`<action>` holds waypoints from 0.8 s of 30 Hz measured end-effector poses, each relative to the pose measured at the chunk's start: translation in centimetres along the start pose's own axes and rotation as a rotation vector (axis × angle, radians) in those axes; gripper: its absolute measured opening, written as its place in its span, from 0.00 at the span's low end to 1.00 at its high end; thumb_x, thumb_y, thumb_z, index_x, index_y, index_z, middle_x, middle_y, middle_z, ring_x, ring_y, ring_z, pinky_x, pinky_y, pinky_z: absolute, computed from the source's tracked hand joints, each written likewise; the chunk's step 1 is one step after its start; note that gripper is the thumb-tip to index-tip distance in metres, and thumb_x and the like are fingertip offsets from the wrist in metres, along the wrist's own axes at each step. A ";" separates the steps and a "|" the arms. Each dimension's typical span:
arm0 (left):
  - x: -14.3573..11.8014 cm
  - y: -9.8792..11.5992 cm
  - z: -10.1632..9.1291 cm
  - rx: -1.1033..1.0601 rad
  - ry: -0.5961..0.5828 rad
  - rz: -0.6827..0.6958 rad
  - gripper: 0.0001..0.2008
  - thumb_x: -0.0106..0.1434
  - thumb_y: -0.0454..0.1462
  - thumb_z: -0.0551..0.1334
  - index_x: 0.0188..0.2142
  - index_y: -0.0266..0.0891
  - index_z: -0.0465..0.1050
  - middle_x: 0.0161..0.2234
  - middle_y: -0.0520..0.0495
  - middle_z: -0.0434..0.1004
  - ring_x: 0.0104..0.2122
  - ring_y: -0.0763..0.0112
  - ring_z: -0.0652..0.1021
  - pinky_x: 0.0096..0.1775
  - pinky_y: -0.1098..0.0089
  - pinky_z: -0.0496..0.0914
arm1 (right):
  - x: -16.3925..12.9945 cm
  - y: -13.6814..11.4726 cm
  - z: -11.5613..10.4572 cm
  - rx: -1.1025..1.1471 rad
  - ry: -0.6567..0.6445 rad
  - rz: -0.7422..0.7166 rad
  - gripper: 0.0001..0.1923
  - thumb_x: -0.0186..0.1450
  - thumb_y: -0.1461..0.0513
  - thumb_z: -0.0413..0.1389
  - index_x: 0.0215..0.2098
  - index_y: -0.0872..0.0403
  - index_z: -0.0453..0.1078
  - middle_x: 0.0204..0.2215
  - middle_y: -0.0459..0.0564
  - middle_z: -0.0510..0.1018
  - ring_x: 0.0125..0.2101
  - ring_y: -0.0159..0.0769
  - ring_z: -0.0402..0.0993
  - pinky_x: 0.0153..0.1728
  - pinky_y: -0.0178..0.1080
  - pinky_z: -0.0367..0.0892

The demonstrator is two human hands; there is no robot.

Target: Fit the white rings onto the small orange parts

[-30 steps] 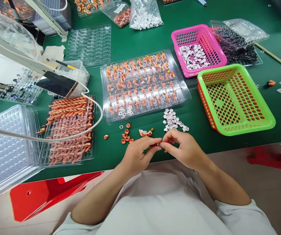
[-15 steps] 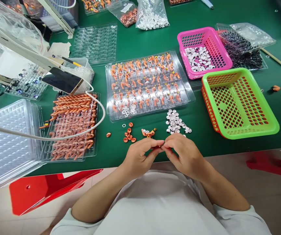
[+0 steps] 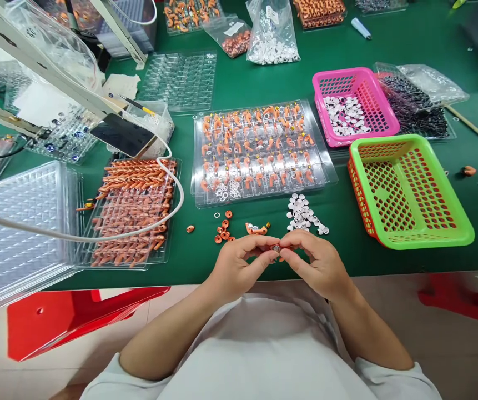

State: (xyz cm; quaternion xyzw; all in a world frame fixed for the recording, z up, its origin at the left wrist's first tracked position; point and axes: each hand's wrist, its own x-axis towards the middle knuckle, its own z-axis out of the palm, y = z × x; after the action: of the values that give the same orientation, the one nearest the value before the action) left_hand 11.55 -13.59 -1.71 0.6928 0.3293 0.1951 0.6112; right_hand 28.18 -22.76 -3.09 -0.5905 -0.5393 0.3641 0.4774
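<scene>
Between the fingertips of both hands is a small orange part with a round grey face [image 3: 276, 248]. My left hand [image 3: 242, 264] pinches it from the left. From the other side, my right hand [image 3: 320, 264] closes thumb and finger on it; the fingers hide much of its shape. Just beyond the hands lie a curved orange piece [image 3: 257, 228] with small bits on it and a pile of white round caps [image 3: 301, 212]. Several orange cup-shaped pieces [image 3: 223, 228] rest to the left, beside a small white ring [image 3: 216, 215].
A clear tray of orange parts [image 3: 259, 147] lies ahead. To its right stand a pink basket [image 3: 382, 108] holding white caps and a green basket [image 3: 461, 222]. Stacked trays of copper-coloured pieces [image 3: 130, 216], a phone [image 3: 122, 135] and a white cable [image 3: 97, 238] are at left.
The camera view has shifted, so the table sits slightly lower and further right. Both hands still hold the small part; its round grey face now shows between the fingers.
</scene>
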 end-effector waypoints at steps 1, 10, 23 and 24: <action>0.0 0.0 0.1 -0.009 0.007 -0.014 0.10 0.62 0.35 0.64 0.43 0.36 0.78 0.37 0.44 0.83 0.35 0.65 0.83 0.39 0.68 0.79 | -0.1 0.0 0.0 0.041 -0.001 0.028 0.04 0.68 0.65 0.54 0.40 0.50 0.69 0.35 0.47 0.75 0.34 0.33 0.73 0.36 0.35 0.70; 0.3 0.4 0.9 0.182 0.063 -0.023 0.06 0.58 0.31 0.62 0.35 0.35 0.77 0.31 0.47 0.83 0.29 0.71 0.81 0.32 0.75 0.77 | -0.3 0.1 0.4 0.050 0.052 0.130 0.06 0.65 0.65 0.56 0.40 0.50 0.69 0.34 0.45 0.76 0.33 0.33 0.74 0.36 0.34 0.71; 0.6 -0.4 1.6 0.453 0.078 0.075 0.03 0.55 0.30 0.61 0.29 0.38 0.73 0.25 0.53 0.79 0.23 0.75 0.78 0.28 0.76 0.71 | 0.1 0.5 0.3 0.018 0.024 0.226 0.04 0.65 0.64 0.55 0.38 0.51 0.70 0.33 0.46 0.77 0.32 0.32 0.74 0.33 0.33 0.70; 0.6 -0.5 1.7 0.476 0.084 0.097 0.04 0.55 0.30 0.61 0.29 0.38 0.73 0.24 0.53 0.79 0.23 0.75 0.78 0.28 0.76 0.71 | 0.1 0.4 0.3 0.025 0.024 0.229 0.04 0.65 0.64 0.55 0.38 0.51 0.70 0.33 0.46 0.77 0.32 0.32 0.74 0.33 0.33 0.71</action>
State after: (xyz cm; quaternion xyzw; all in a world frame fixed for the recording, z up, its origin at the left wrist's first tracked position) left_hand 12.98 -14.34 -2.55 0.8236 0.3575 0.1699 0.4062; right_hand 28.04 -22.62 -3.58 -0.6465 -0.4581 0.4158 0.4464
